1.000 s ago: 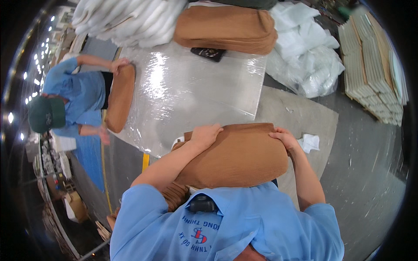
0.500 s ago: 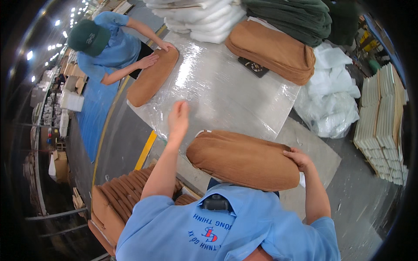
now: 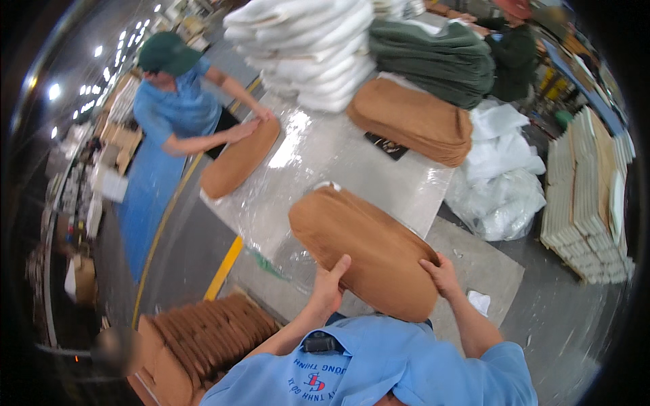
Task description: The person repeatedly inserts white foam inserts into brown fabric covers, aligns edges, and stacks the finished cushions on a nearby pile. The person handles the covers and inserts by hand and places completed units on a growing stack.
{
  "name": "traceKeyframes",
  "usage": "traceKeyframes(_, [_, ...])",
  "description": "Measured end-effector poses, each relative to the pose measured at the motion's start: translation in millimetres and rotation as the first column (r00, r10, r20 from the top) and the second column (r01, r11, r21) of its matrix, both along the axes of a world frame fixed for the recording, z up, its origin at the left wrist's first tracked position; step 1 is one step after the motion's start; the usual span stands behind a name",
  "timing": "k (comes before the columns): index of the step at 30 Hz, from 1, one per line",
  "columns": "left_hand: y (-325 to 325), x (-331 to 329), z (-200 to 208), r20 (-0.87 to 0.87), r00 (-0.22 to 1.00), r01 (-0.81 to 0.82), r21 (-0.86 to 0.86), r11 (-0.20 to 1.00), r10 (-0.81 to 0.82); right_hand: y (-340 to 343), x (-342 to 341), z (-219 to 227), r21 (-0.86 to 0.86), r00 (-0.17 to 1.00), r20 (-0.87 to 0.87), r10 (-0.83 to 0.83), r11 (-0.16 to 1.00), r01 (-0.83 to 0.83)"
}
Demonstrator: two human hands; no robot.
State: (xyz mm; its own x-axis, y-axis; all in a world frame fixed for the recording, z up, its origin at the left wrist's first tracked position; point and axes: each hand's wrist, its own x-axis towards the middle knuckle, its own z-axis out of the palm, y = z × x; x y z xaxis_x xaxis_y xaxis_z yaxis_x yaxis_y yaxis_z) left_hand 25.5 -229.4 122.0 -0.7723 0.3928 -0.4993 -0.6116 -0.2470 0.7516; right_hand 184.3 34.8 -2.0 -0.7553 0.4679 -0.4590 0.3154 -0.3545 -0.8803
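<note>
A brown, fabric-covered oblong cushion [image 3: 369, 250] lies slantwise in front of me, one end over the wrapped table [image 3: 284, 223] and the other close to my shirt. My left hand [image 3: 330, 284] grips its near long edge, thumb on top and fingers mostly hidden below. At the right end my right hand [image 3: 443, 276] is closed on the rim. A small white bit [image 3: 328, 185] sticks out at the cushion's far end. Across the table, a co-worker [image 3: 179, 101] in a green cap rests both hands on a similar brown cushion [image 3: 240, 159].
Brown cushions [image 3: 409, 118] are piled at the far right over a dark flat item [image 3: 386, 145]. Behind stand white pads [image 3: 305, 54] and folded green covers [image 3: 433, 64]. Clear plastic [image 3: 504, 196] and stacked boards [image 3: 582, 196] are to the right; more brown pieces [image 3: 210, 331] stand lower left.
My left hand has come down from above the table and taken hold of the cushion's near edge. The cushion has tilted, its right end closer to me. A person in a red hat now shows far right.
</note>
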Motion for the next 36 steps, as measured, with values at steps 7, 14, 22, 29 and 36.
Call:
traceKeyframes(7, [32.2,-103.9,63.8,-0.383,0.781,0.406,-0.291,0.866,-0.494,-111.2,-12.0,9.8,-0.05,0.943,-0.165,-0.289,0.957,0.284])
traceKeyframes(14, [53.5,-82.6,112.9,-0.337,0.059,0.488,-0.811,0.321,-0.94,-124.7,-14.9,26.7,-0.456,0.809,-0.263,-0.526,0.807,0.376])
traceKeyframes(22, [47.2,-33.9,78.0,0.03,-0.389,0.263,-0.954,-0.142,-0.921,-202.6,16.2,8.6,-0.632,0.575,-0.085,-0.814,0.49,0.6])
traceKeyframes(29, [100.5,-8.3,36.0,-0.229,-0.559,0.572,-0.802,-0.171,-0.797,-221.9,21.1,-19.7,-0.655,0.359,-0.112,-0.926,0.341,0.674])
traceKeyframes(36, [259.7,100.8,-26.2,0.163,-0.868,0.099,-0.868,-0.486,-0.469,-223.5,18.2,-20.2,-0.611,0.267,-0.104,-0.958,0.273,0.743])
